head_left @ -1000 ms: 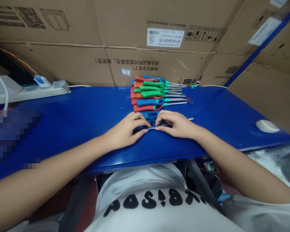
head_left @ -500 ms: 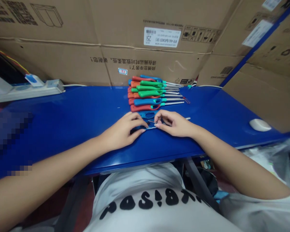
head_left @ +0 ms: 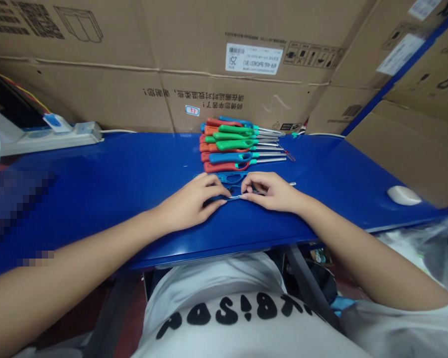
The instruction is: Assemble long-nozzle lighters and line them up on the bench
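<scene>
My left hand (head_left: 199, 201) is closed, its thumb and fingers pinching the near edge of an opened blue lighter handle (head_left: 232, 199). Facing it, my right hand (head_left: 272, 192) has thumb and forefinger pressed together at the same edge, by a thin pale strip; what they pinch is too small to make out. Just beyond the fingers lies a blue handle shell (head_left: 233, 177) with a trigger opening. A metal tube tip (head_left: 292, 184) shows past my right hand, which hides the rest. Behind these, several long-nosed lighters (head_left: 229, 157) in red, orange, green and blue lie in a stack.
A small red-handled screwdriver (head_left: 290, 155) lies by the lighters' tips. A white computer mouse (head_left: 403, 195) is at the right on the blue table (head_left: 134, 174). On the left is a power strip (head_left: 65, 136). Cardboard (head_left: 194, 49) walls the back and right.
My right fingertips have come down from above the handle to its near edge, beside my left fingertips. My left hand has hardly moved. The view has shifted slightly.
</scene>
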The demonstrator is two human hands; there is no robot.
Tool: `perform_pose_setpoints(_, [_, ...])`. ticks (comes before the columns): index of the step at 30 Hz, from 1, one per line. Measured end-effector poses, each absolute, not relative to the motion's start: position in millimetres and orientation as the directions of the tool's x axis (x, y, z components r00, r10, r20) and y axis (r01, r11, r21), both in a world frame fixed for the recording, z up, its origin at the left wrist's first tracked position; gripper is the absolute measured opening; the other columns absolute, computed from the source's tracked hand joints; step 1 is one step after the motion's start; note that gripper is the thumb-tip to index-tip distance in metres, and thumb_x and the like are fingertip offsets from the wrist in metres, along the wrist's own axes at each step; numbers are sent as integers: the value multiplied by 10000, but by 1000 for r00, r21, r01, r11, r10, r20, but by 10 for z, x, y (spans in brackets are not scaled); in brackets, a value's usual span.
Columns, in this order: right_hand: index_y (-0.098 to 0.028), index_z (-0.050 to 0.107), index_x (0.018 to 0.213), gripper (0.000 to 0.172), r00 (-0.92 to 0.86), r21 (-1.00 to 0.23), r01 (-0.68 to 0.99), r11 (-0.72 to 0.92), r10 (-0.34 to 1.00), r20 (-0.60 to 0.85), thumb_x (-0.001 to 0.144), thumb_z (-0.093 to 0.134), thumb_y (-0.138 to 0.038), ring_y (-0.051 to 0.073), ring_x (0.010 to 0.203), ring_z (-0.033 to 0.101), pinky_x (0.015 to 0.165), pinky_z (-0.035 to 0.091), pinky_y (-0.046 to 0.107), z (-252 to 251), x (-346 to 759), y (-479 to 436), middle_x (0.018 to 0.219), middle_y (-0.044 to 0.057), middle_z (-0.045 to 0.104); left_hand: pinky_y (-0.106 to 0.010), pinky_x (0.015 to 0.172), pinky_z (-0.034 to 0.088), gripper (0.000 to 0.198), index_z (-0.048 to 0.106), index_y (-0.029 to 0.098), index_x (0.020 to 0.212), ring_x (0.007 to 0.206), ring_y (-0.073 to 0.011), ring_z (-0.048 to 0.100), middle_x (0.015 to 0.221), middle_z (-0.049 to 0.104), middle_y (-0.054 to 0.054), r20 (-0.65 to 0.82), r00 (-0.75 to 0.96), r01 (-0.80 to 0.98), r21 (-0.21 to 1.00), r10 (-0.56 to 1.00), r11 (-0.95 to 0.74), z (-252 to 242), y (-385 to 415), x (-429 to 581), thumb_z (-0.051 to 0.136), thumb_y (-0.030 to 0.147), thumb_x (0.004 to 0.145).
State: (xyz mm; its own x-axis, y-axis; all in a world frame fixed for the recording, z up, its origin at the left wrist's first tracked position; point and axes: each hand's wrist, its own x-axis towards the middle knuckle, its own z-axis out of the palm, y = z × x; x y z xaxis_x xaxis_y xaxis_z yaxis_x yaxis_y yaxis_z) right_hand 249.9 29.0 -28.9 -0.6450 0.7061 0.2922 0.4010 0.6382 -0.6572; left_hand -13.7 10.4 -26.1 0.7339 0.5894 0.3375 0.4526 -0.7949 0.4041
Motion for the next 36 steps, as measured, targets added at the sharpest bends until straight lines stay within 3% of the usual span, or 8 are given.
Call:
perform_pose_setpoints(8, [-176,711,881,114,-674,-586,399,705,659,333,913,684,-283,105,640,460,590,373,235,-293,2500,298,788,3,589,-364,973,468,217,677,200,1143,1066,-227,555,1092,632,-77,330,741,457,392,585,-799,-261,103,-142,510,271,1023])
perform_pose_setpoints(17, [-188,696,960,78,-720,-485,397,779,592,362,904,666,-233,106,627,491,595,409,234,-280,2509,252,814,10,629,-353,991,472,202,705,182,1123,1080,-214,572,1092,649,-77,365,728,441,399,580,-804,-269,92,-139,553,245,1006])
perform_pose_setpoints(36, [-209,675,1057,147,-746,-447,447,775,599,291,926,607,-219,152,817,619,717,453,250,-251,2511,212,891,22,644,-374,931,531,239,771,201,1090,1042,-232,617,1102,686,-95,382,739,491,260,555,-832,-286,74,-145,551,251,1011])
